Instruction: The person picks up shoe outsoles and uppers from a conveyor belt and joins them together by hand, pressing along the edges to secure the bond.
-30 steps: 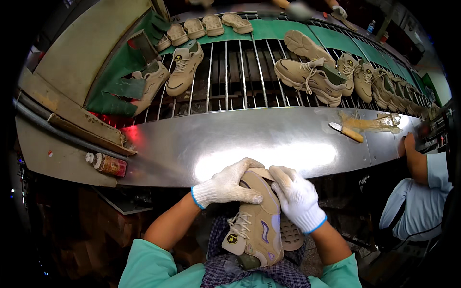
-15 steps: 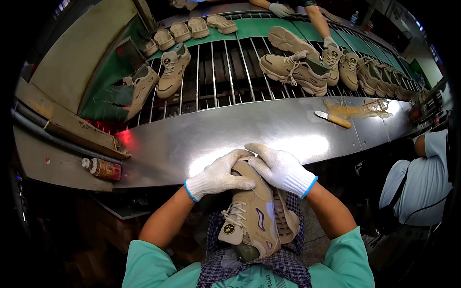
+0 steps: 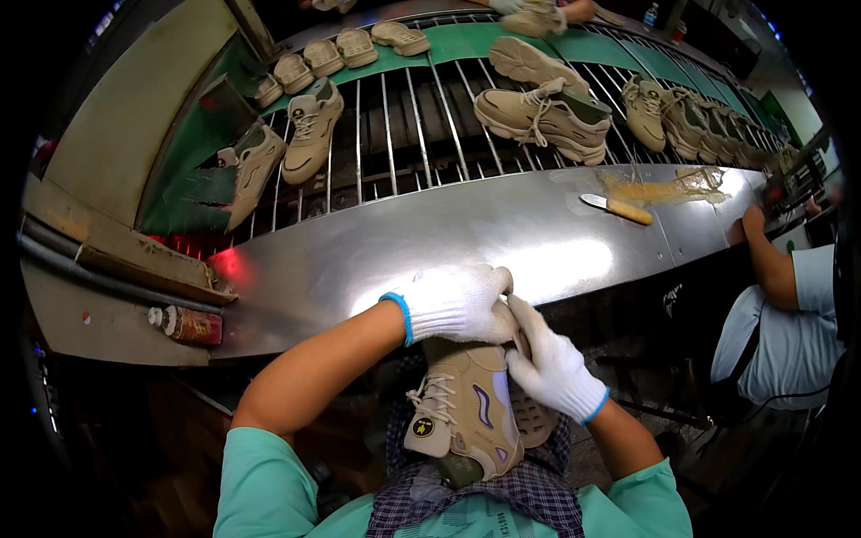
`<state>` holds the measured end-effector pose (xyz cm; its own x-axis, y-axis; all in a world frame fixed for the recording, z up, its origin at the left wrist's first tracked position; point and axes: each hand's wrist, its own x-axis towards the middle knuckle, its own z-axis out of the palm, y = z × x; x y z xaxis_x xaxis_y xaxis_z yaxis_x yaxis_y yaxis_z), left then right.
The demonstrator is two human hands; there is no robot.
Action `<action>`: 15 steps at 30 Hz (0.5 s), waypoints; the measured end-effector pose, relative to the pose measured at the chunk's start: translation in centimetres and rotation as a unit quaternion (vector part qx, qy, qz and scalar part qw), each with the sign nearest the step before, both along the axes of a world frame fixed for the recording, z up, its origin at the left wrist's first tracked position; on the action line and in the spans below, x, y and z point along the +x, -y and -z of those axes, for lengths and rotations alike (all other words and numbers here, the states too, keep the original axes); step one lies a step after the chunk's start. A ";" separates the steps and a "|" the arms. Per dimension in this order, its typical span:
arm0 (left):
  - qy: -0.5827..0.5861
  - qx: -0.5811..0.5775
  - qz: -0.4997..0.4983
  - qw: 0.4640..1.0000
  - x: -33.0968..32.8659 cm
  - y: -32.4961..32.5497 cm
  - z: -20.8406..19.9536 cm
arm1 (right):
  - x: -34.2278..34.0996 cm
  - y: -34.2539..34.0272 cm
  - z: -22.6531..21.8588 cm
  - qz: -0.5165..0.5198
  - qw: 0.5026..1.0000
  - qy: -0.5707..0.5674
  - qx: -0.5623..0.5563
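A beige sneaker upper (image 3: 471, 394) with laces and a purple-edged side panel rests against my checked apron, toe away from me. Its separate-looking sole (image 3: 534, 420) shows along the right side, partly hidden by the upper and my glove. White knit gloves cover both hands. My left hand (image 3: 456, 303) is closed over the toe and hides it. My right hand (image 3: 558, 366) grips the toe's right edge along the sole, its fingertips meeting the left hand's. How far sole and upper touch under the gloves is hidden.
A metal ledge (image 3: 430, 238) lies ahead, with a yellow-handled knife (image 3: 619, 209) on it. Beyond is a bar conveyor holding sneakers (image 3: 543, 121) and loose soles (image 3: 359, 47). A bottle (image 3: 186, 324) lies left. A co-worker's gloved hands (image 3: 531, 16) hold a shoe; another person (image 3: 780, 314) sits right.
My left hand has moved over the toe and my right hand down its right edge. The co-worker across has lifted a shoe off the row. The seated person's arm now reaches forward.
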<state>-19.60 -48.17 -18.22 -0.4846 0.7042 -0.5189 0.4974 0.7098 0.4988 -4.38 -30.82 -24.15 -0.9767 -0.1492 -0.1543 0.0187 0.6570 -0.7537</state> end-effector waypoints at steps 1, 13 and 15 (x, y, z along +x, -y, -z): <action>0.007 -0.012 0.009 1.000 -0.4 -0.4 -0.1 | -0.7 -0.2 0.6 0.022 0.999 0.019 -0.026; -0.010 0.224 -0.127 0.966 2.3 8.4 4.1 | -3.1 0.6 1.3 -0.011 0.991 -0.132 0.016; 0.070 0.220 -0.148 0.962 1.6 8.7 3.8 | -4.8 0.8 1.8 -0.028 0.983 -0.182 0.018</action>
<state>-17.96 -56.83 -22.02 -0.6456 0.7119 -0.2764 0.2123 0.5149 0.8306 -9.22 -31.66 -25.97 -0.9586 -0.2047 0.1978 -0.2846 0.6757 -0.6800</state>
